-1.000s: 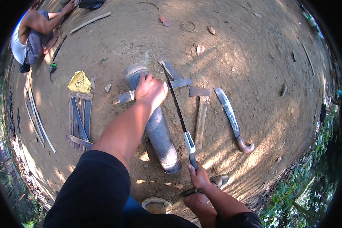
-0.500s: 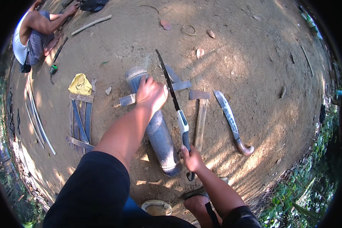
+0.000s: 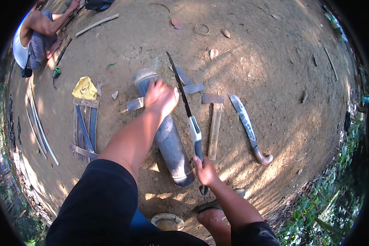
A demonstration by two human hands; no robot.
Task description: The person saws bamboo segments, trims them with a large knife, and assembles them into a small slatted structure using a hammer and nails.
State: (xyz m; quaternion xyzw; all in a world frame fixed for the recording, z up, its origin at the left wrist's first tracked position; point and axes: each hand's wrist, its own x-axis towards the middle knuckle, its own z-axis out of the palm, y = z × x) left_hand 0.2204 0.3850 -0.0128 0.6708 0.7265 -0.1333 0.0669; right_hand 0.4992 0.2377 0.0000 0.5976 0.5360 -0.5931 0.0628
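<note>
The bamboo tube [image 3: 171,147] lies on the dirt [image 3: 283,94], your left hand [image 3: 160,98] clamped over it, likely so it won't roll. Your right hand [image 3: 206,171] grips the saw [image 3: 195,130]; the machete [image 3: 244,119] lies near, perhaps for easy reach.

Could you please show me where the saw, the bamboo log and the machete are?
Saw [image 3: 194,129]: head view, on the white part of its handle.
Bamboo log [image 3: 171,144]: head view, on its side.
Machete [image 3: 247,125]: head view, on its blade.

Axe [image 3: 215,127] right of bamboo tube [image 3: 171,143]; machete [image 3: 245,119] further right; slats [image 3: 85,127] left.
</note>
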